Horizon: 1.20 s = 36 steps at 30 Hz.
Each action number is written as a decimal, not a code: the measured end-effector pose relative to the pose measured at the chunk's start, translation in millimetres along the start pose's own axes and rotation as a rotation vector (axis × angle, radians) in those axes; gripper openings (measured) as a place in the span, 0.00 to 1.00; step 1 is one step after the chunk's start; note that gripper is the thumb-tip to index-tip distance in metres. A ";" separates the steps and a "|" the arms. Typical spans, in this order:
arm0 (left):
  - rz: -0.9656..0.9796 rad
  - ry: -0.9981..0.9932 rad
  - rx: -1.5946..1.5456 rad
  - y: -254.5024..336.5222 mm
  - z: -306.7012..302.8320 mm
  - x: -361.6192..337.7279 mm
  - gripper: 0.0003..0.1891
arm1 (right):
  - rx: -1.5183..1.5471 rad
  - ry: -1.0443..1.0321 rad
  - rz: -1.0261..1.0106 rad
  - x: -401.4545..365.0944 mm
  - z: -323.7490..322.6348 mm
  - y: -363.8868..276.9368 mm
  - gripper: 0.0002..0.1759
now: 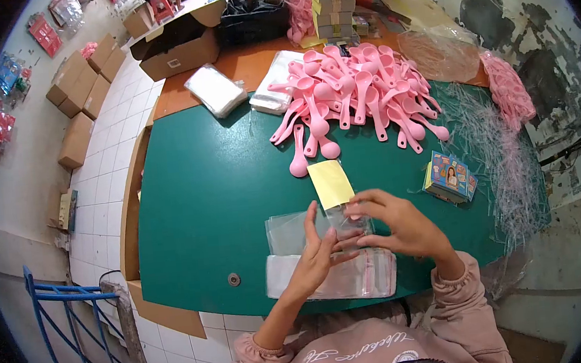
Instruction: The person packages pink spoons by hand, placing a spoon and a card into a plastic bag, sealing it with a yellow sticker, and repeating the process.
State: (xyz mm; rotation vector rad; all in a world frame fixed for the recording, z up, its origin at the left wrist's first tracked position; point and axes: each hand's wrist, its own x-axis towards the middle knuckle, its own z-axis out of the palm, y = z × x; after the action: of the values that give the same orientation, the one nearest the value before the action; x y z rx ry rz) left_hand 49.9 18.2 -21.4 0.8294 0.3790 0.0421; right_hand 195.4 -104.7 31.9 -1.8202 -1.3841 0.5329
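Observation:
My left hand (316, 256) is over a stack of clear plastic bags (295, 278) near the table's front edge, its fingers spread. My right hand (394, 226) is beside it on the right, fingers curved and apart, its fingertips by a clear bag (287, 233) and a small pink piece (353, 214). What its fingers touch is hard to make out. A yellow card (331, 183) lies just beyond my hands, at the top of a clear bag. Farther back is a large heap of pink measuring spoons (358, 86).
A stack of printed cards (450, 178) sits at the right, near tangled clear plastic strands (504, 170). White bag packs (215, 90) lie at the back left. An open cardboard box (179, 53) and banded card stacks (333, 12) stand behind. A blue metal rack (72, 294) is left.

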 end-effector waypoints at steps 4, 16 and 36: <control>0.026 0.029 0.211 -4.3 -8.5 -8.5 0.31 | -0.122 -0.044 0.009 -10.9 15.5 -5.3 0.16; 0.036 0.055 0.329 -9.7 -9.2 -21.6 0.28 | -0.196 -0.060 -0.084 -9.8 45.1 -3.4 0.12; 0.136 0.154 0.666 1.0 -1.9 -29.9 0.25 | -0.005 -0.113 -0.064 3.5 46.2 6.8 0.10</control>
State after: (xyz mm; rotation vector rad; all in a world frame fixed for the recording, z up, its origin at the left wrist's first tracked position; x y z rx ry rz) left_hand 21.5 14.7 -12.6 1.5154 0.4894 0.1097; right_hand 167.5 -87.2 -1.4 -1.7665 -1.5160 0.6072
